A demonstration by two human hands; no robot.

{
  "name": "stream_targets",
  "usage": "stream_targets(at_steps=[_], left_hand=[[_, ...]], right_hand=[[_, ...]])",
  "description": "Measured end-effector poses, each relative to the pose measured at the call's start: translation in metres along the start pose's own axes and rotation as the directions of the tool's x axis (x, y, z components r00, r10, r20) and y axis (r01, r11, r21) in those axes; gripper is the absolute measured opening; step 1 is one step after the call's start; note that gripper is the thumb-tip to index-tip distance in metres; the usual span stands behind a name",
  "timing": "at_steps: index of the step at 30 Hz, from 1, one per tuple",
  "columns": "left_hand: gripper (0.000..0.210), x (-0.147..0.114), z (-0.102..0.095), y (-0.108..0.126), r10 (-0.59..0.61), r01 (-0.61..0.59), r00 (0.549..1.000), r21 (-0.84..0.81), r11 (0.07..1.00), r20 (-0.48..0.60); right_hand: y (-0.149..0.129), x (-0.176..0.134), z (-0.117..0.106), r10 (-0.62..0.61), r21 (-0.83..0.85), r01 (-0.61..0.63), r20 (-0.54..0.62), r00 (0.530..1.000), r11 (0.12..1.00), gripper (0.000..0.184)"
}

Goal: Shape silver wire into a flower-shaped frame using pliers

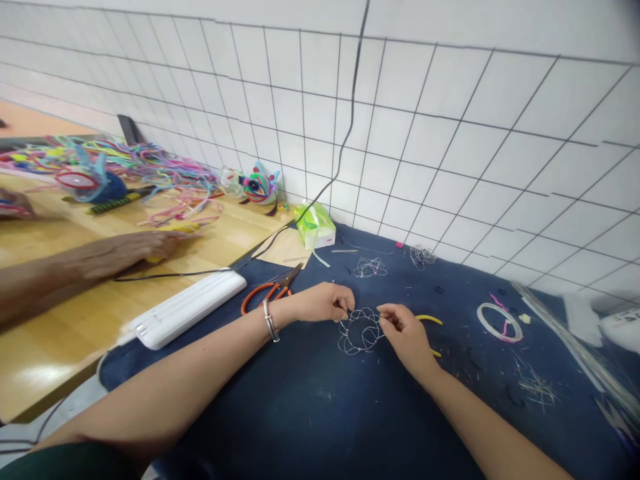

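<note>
- Your left forearm [195, 380], nearest the camera, enters from the lower left, with a dark green sleeve [85, 461] at the elbow and a silver bangle [271, 321] at the wrist.
- Your left hand [327, 302] has thumb and fingers pinched at the upper left edge of the looped wire ring [363, 337].
- Your right hand [403, 331] pinches the same ring at its right edge, fingers curled.
- Position of the ring: between your two hands, above the dark blue cloth [310, 413]; whether its lower loops touch the cloth, you cannot tell from this view.
- Just beyond your right hand, a tool with yellow handles [430, 319] is partly hidden by it.
- Beside your left wrist lie orange-handled scissors [284, 283], and nearer the wooden table [240, 230] a long white case [190, 307].
- Ahead of you lie a second looped wire piece [371, 267], a wire tangle [423, 256] and a green tissue pack [315, 225].
- Off to your right are a white coil [483, 321] and scattered wire offcuts [537, 389].
- At the wooden table on your left, a co-worker's hand [150, 247] rests on a yellow tool [177, 228]; colourful fuzzy stems [165, 167] are heaped behind.
</note>
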State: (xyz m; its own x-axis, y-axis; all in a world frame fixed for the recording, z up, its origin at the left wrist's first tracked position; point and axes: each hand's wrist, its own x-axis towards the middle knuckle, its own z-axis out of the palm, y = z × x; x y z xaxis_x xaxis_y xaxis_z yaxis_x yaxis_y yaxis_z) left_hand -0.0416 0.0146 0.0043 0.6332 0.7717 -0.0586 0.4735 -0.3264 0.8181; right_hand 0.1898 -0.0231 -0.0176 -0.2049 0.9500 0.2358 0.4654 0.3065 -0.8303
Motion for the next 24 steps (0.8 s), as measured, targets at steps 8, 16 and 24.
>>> stream_targets(at_steps=[8, 16, 24], left_hand=[[0.013, 0.0, 0.015, 0.012, -0.011, -0.014, 0.996, -0.28, 0.96, -0.086], [0.02, 0.004, 0.022, 0.009, -0.034, 0.024, 0.999, -0.516, 0.856, -0.01], [0.025, 0.002, 0.027, 0.016, -0.078, 0.037, 0.997, -0.723, 0.69, -0.023]], right_hand=[[0.0, 0.003, 0.002, -0.001, -0.245, 0.012, 0.044, 0.999, 0.97, 0.03], [0.005, 0.014, -0.001, 0.051, -0.317, 0.007, 0.171, 0.984, 0.948, 0.025], [0.01, 0.014, -0.002, 0.091, -0.244, -0.058, 0.125, 0.988, 0.968, 0.024]])
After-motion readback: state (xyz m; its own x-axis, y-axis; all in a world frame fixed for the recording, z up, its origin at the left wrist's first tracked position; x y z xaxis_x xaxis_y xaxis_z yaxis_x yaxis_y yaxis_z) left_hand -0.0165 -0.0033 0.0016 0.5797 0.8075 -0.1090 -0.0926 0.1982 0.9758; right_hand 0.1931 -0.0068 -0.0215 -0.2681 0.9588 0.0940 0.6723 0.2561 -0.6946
